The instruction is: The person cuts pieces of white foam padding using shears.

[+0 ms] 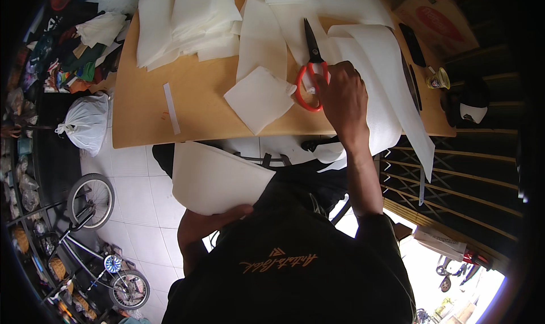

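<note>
My right hand (347, 97) reaches over the table, its fingers closed at the red handles of a pair of scissors (311, 63). The black blades point away from me, toward the table's far side. Beside the handles lies a small squarish piece of white sheet (258, 100), one corner close to them. In my lap, below the table edge, my left hand (227, 215) holds a folded white sheet (218, 173) with a rounded lower edge. The thumb shows against the sheet; the other fingers are hidden by it.
Stacks of white sheets (196, 26) cover the back of the wooden table (142, 111). A long white sheet (392, 68) curls over its right edge. A narrow strip (171, 108) lies at left. A cup (438, 79) and a carton (434, 17) stand right; a bicycle (93, 244) is left.
</note>
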Tool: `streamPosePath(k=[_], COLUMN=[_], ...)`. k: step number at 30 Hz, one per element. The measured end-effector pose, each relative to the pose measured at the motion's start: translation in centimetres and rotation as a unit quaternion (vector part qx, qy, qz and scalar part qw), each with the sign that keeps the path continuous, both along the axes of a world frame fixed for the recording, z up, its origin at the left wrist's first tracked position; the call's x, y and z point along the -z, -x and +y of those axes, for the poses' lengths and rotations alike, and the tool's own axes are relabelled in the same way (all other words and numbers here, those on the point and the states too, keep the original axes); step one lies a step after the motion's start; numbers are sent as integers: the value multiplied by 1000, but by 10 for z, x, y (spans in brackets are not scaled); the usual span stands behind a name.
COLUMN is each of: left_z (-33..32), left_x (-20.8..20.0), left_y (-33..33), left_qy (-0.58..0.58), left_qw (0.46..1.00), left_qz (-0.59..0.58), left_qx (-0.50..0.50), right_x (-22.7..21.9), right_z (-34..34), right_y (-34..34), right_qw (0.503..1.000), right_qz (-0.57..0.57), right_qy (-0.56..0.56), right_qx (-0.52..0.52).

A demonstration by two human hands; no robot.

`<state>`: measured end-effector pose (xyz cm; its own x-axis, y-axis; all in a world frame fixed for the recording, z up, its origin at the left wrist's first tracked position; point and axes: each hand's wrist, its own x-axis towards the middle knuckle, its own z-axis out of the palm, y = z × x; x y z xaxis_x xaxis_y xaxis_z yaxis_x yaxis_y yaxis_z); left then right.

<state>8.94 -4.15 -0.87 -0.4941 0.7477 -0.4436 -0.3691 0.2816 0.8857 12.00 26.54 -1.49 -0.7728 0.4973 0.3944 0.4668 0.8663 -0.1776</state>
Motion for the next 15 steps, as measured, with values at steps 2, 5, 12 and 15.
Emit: streamPosePath(k=[2, 5, 12, 15], left_z=[0, 6, 12, 10], left_x=[8, 9, 12, 17], left_y=[4, 9, 10, 7], left_qy=[-16, -12, 3, -22], left_qw=[999, 998, 999, 999], left_qz=[38, 48, 43, 40], left_qx=[16, 24, 1, -19], right_x=[-8, -2, 4, -23], right_z=[-14, -53, -50, -12], right_y=[1, 3, 1, -7], right_qw=[991, 995, 964, 933], right_qz=[111, 18, 56, 173], right_qy=[62, 79, 245, 281], right_qx=[-33, -54, -89, -145])
